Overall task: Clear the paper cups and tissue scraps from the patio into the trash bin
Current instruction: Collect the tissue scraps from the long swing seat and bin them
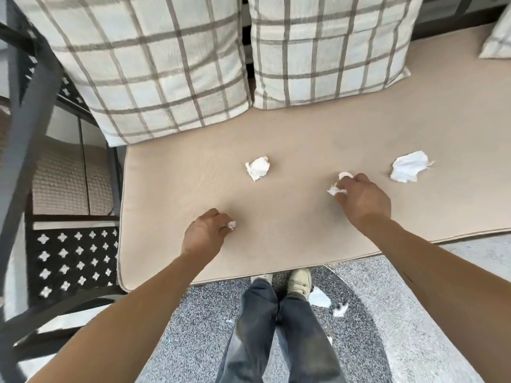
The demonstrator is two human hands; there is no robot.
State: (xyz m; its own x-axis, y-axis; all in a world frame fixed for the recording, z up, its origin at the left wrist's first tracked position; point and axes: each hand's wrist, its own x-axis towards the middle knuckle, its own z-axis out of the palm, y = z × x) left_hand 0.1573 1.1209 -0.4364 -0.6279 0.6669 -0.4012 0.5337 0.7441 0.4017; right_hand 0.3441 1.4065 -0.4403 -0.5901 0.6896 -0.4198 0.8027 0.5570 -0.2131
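Collection from the seat cushion (304, 139) is in hand: the left hand (206, 230), near the cushion's front edge, pinches a small tissue scrap (231, 224), and the right hand (362, 199), further back toward mid-cushion, is curled around a larger scrap (336, 190), with a white piece (345, 175) at its fingertips that cannot be identified. Two crumpled tissues remain loose, one mid-cushion (257, 168) and one toward the right end (409, 167); more scraps (319, 297) lie on the floor by the front edge. No trash bin or paper cup is in view, so the next move judged necessary is gathering the remaining tissues within the hands' spare grip.
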